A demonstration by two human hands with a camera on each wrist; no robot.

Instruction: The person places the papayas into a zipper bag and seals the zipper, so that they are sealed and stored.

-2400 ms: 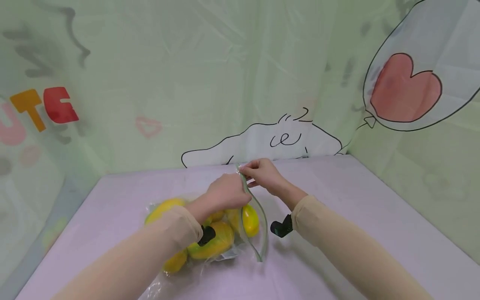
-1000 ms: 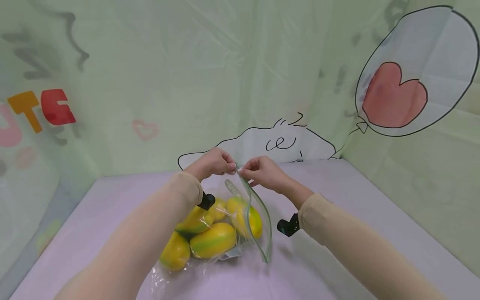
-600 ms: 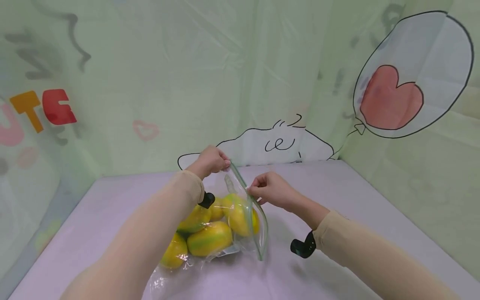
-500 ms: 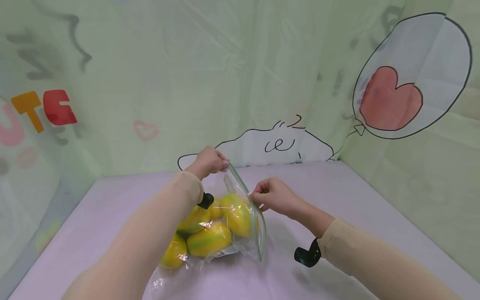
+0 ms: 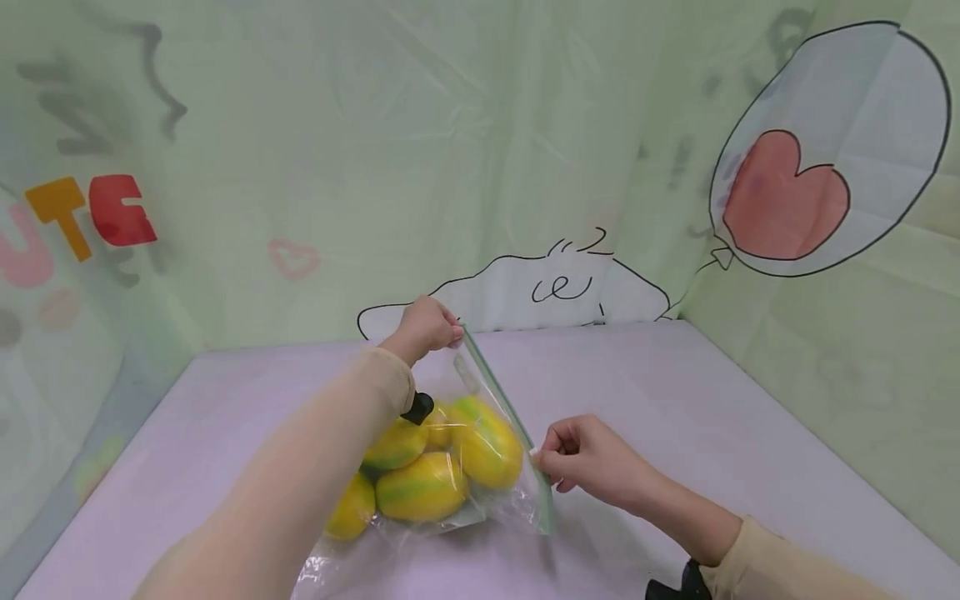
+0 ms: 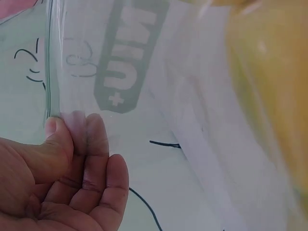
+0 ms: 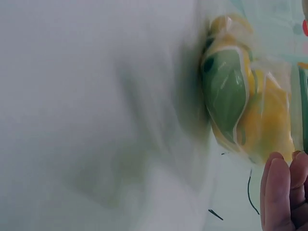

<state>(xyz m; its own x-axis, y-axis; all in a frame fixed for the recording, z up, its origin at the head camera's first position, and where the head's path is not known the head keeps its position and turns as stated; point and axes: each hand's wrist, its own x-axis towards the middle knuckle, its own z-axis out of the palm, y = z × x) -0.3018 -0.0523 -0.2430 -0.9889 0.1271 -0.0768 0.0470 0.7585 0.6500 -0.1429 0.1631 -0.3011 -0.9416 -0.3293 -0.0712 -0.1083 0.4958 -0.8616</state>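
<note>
A clear zip bag holding several yellow-green mangoes lies on the table, its green-edged zip slanting down to the right. My left hand pinches the upper corner of the bag. In the left wrist view, the thumb and fingers of my left hand grip the zip edge beside a pale printed label. Low on the zip, my right hand pinches a small white slider. The right wrist view shows the fingers of my right hand beside the bag's green print.
The pale lilac table extends around the bag. A light green curtain with a printed balloon and cartoon shapes encloses the back and sides.
My right hand has slid down along the zip from the upper corner, towards me and to the right, and the zip's edges have come together. My left hand has moved to the corner and holds there.
</note>
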